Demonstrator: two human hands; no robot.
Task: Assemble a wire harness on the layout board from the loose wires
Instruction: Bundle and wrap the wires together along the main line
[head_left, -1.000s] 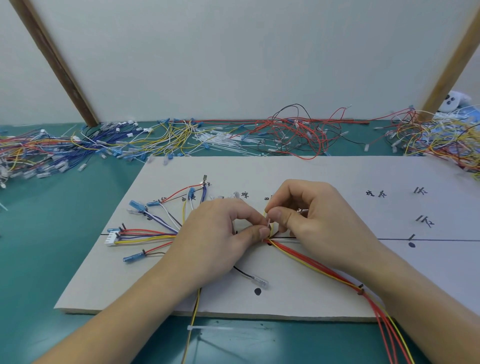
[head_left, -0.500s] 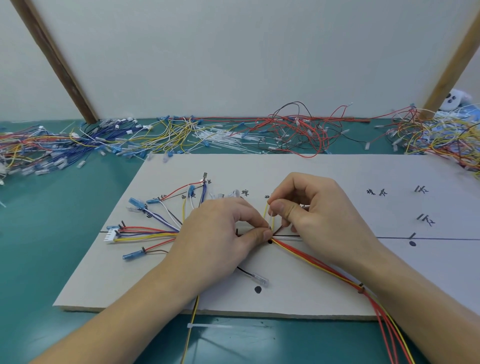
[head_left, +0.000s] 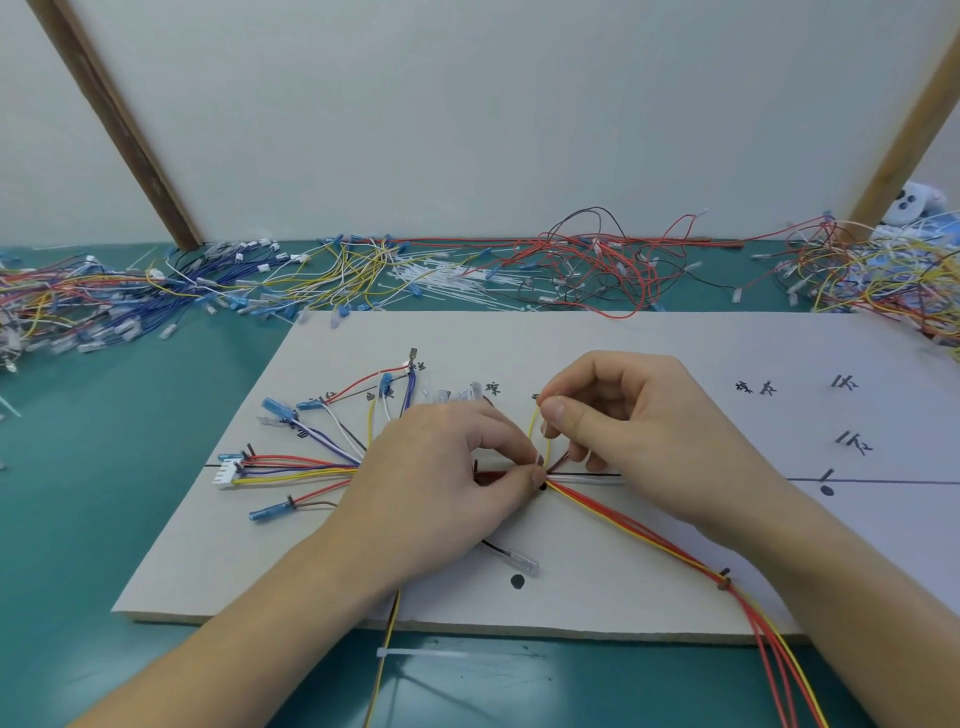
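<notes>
**Yellow loop goes on at the trunk's midpoint**

Yellow wire is what we are working now: a thin yellow wire loop (head_left: 535, 431) stands up from the grey rectangular layout board (head_left: 675, 597), its top pinched between thumb and forefinger of our right hand (head_left: 639, 441). Our left hand (head_left: 447, 483) pinches the multicoloured wire bundle (head_left: 311, 467) down on the board's black centre line, thumb and fingertip pressed together just where the loop's foot meets the trunk.

As we judge it, the left end is largely done: blue-sleeved terminals and a white plastic plug connector (head_left: 224, 474) fan out to their marks. A red-and-yellow run of wires (head_left: 649, 535) trails off the board's near edge, cinched at one spot by what looks like a small dark tie (head_left: 723, 579).

The right half of the board shows only handwritten marks and dots, so routing there is not yet done. A white cable tie (head_left: 431, 653) lies on the teal table (head_left: 104, 519), and heaps of loose coloured wires (head_left: 597, 270) wait along the back.
</notes>
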